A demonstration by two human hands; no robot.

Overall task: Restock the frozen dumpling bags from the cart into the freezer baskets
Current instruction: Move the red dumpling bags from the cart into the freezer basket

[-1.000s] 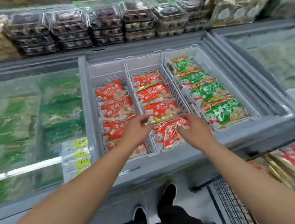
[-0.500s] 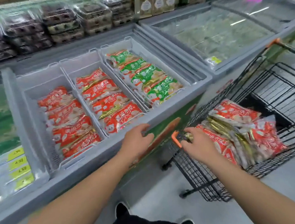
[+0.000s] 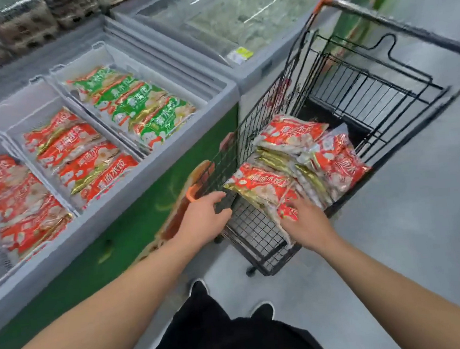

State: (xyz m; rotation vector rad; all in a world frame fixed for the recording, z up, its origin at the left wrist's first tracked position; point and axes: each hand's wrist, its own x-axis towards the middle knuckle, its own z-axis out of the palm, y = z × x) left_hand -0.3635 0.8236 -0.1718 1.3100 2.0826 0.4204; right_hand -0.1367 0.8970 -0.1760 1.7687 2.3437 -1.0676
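Head | left hand point(image 3: 203, 218) at cart point(image 3: 256, 236) rim | right hand point(image 3: 307, 223) maybe touching bag point(image 3: 260, 185)

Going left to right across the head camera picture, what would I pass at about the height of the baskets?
Left basket of red bags → middle basket of red bags → basket of green bags → cart holding red bags.

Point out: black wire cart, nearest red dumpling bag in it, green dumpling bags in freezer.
Black wire cart point(image 3: 259, 235), head view, near-end mesh wall.
Nearest red dumpling bag point(image 3: 263, 182), head view, printed red face.
Green dumpling bags point(image 3: 145, 109), head view, middle of the row.
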